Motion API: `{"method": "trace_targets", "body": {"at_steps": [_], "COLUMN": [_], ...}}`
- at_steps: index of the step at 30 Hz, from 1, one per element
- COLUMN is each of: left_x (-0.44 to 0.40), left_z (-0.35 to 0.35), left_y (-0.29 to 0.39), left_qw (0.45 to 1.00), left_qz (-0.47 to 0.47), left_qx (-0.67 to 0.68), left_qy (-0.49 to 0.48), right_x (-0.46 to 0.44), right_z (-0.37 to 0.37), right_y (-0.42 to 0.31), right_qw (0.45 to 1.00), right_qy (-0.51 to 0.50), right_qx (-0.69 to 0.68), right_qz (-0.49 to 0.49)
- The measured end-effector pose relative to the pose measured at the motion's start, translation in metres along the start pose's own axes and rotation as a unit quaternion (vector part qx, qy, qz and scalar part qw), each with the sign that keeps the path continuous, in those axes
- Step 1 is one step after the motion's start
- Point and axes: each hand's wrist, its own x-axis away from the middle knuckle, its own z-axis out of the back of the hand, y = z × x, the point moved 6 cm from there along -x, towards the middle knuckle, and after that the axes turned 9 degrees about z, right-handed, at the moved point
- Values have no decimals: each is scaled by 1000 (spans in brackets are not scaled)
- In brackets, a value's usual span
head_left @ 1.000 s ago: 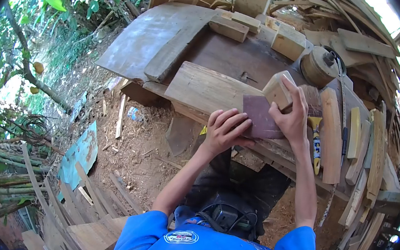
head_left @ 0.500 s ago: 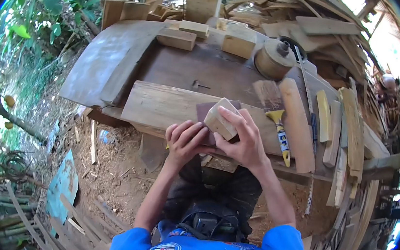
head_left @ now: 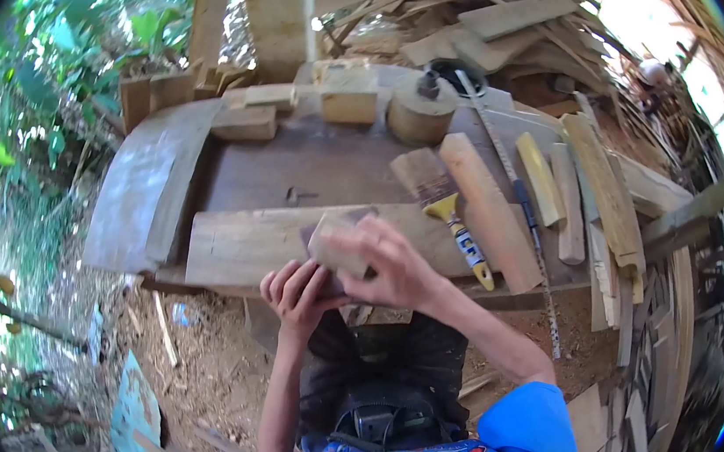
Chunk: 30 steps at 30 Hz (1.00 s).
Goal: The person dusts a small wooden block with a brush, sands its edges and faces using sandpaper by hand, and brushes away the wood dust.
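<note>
My right hand (head_left: 384,264), blurred by motion, is closed round a small wooden block (head_left: 338,243). Beneath the block lies a dark reddish sheet (head_left: 308,234), mostly covered by the block and my hands. My left hand (head_left: 300,293) has its fingers curled at the sheet's near-left edge, thumb under my right hand. Both hands are over the near edge of a long pale board (head_left: 245,245) on the workbench. To the right of the board's middle rests a brush (head_left: 459,227) with a yellow handle, beside a long curved wood piece (head_left: 491,213).
Wood blocks (head_left: 348,105) and a round container (head_left: 421,113) stand along the bench's far side. A thin rod (head_left: 520,194) and several wood strips (head_left: 541,180) lie at the right. A small metal piece (head_left: 299,196) is on the bench top (head_left: 341,171).
The view has swung so the bench appears shifted left. My right hand has moved the block onto the sheet and tilted it, closer to my left hand.
</note>
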Motion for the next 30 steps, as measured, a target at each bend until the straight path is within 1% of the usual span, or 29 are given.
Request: {"method": "trace_targets", "body": {"at_steps": [1, 4, 7, 8, 11, 12, 15, 16, 19, 20, 21, 23, 26, 29, 30], "left_x": [-1, 4, 1, 1, 4, 4, 2, 4, 4, 3, 3, 3, 0, -1, 0], "left_z": [0, 2, -2, -2, 3, 2, 0, 1, 5, 3, 2, 2, 5, 4, 3], "left_y": [0, 4, 0, 0, 4, 5, 1, 1, 4, 3, 2, 4, 5, 5, 5], "left_qw": [1000, 1000, 1000, 1000, 1000, 1000, 1000, 1000, 1000, 1000, 1000, 1000, 1000, 999, 999], "left_qz": [-1, -3, -14, -12, -5, -8, -10, -6, -3, -8, -11, -5, -1, -1, -4], "left_qx": [5, -3, -6, -6, -9, -7, 9, 6, 13, 16, 18, 19, 26, 36, 30], "left_qy": [5, 0, 12, 12, -1, 3, 16, 7, -3, 1, 4, 0, -11, 4, 10], "right_x": [2, -2, 3, 7, 5, 4, 7, 8, 5, 11, 9, -1, -1, 4, 3], "right_z": [-3, 3, -3, -4, 5, 0, 0, -1, 2, -8, -4, 4, 2, -1, 0], "right_y": [-3, 30, -3, 1, 35, 24, -8, 6, 16, 8, -9, 4, 10, -6, 5], "right_qw": [999, 996, 999, 999, 986, 991, 1000, 997, 987, 997, 998, 1000, 990, 1000, 999], "right_qy": [-16, 22, 5, -16, 13, 16, -11, -28, 8, 17, -25, 2, 1, -14, -17], "right_qx": [-48, 33, -40, -46, 30, 99, -2, 29, 107, 46, 1, 18, 126, 7, 33], "right_qz": [10, -83, 21, -7, -161, -88, -27, -59, -118, -56, -49, -9, -65, -14, -24]}}
